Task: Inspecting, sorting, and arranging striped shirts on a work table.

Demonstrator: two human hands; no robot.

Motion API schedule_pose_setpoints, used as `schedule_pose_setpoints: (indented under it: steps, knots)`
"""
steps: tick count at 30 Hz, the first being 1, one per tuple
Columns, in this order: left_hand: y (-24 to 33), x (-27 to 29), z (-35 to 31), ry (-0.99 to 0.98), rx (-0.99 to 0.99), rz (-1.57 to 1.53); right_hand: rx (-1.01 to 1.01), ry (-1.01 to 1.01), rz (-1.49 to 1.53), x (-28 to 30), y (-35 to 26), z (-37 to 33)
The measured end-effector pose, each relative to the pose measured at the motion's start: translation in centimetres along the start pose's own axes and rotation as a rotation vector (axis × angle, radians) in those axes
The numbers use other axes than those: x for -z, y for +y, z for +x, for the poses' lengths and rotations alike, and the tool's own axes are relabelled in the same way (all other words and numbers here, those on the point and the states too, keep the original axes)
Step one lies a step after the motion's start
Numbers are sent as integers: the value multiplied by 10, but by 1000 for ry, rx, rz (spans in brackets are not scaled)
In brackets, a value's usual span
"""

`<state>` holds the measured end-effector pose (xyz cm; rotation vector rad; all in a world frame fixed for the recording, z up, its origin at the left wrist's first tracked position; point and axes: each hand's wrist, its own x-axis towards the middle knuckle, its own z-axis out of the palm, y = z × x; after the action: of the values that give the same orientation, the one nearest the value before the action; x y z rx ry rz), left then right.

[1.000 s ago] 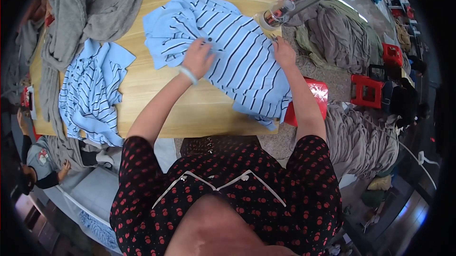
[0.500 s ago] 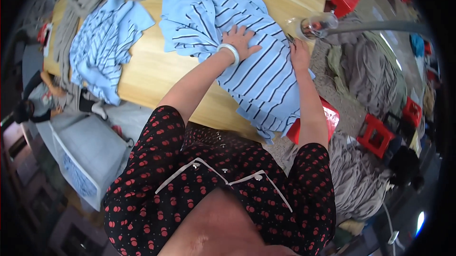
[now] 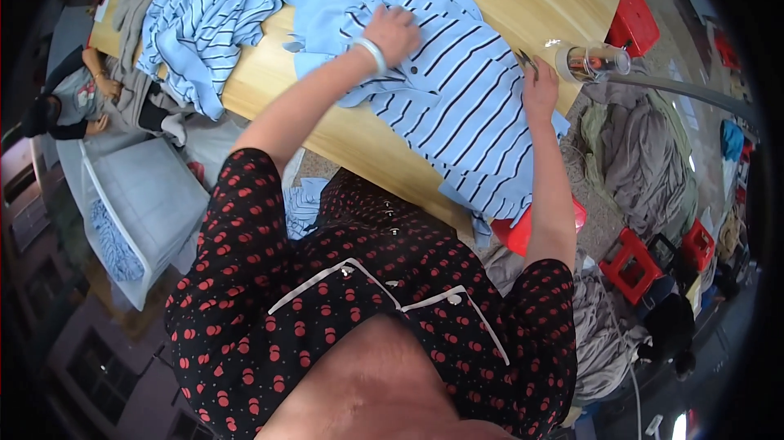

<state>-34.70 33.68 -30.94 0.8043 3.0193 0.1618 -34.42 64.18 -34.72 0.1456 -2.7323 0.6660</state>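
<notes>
A light blue polo shirt [image 3: 474, 89] with dark stripes lies spread on the wooden table in front of me. My left hand [image 3: 394, 34], a pale bangle at its wrist, is closed on the fabric near the collar end, its fingers curled and partly hidden. Just below it a dark button shows on the shirt. My right hand [image 3: 540, 87] rests at the shirt's right edge and holds small thread snips [image 3: 527, 60], their dark blades pointing away from me.
More blue striped shirts [image 3: 216, 24] lie heaped on the table [image 3: 278, 105] at left. A clear jar [image 3: 592, 60] stands by its right edge, near a grey bar [image 3: 686, 89]. Red stools [image 3: 633, 264] and grey cloth piles [image 3: 645, 154] are at right. A person [image 3: 77, 97] sits at far left.
My left hand has gone from lying flat and spread on the shirt to curled on its fabric, nearer the collar. A button now shows. The view has shifted; my right hand keeps the snips.
</notes>
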Motion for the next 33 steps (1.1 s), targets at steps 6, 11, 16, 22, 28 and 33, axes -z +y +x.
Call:
schedule_pose_setpoints:
  steps: [6, 11, 16, 22, 28, 33]
  knots:
    - [-100, 15, -16, -26, -168, 76, 64, -82, 330, 18, -120, -4]
    - [-118, 14, -13, -70, -244, 80, 430, -253, 511, -21, -216, -50]
    - [-120, 26, -33, 129, -175, 76, 767, -668, 139, -62, -268, -80]
    - [-88, 13, -109, 448, 46, -106, 891, -484, -17, -99, -251, -77]
    - [-70, 6, -128, 392, 519, -549, 804, -538, -37, -103, -243, -72]
    - [-76, -4, -113, 373, 987, -972, 777, -584, -18, -100, -257, -71]
